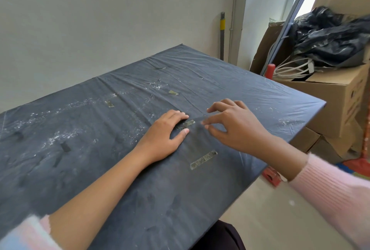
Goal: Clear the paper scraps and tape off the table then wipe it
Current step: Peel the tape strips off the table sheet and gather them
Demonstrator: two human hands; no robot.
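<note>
Only starting: the left hand [166, 135] presses flat on the tabletop [100, 179] beside a tape strip [187, 124], the right hand [234, 127] curls its fingers [212, 122] at its end, pinch unclear; another tape strip [203, 159] and white crumbs [58, 136] remain.

Dark sheet-covered table [140, 189], four grimy tape strips [203, 160] stuck flat, white crumbs [58, 136] scattered.

No text, number, brand or sign can be read anywhere. Dark printed marks are borne on the side of the cardboard box [330, 97] beside the counter [140, 179], but they are too small and blurred for any letter to be made out. A mottled pattern is seen on the tape strips [203, 159] stuck to the counter, and no lettering can be told on them.
</note>
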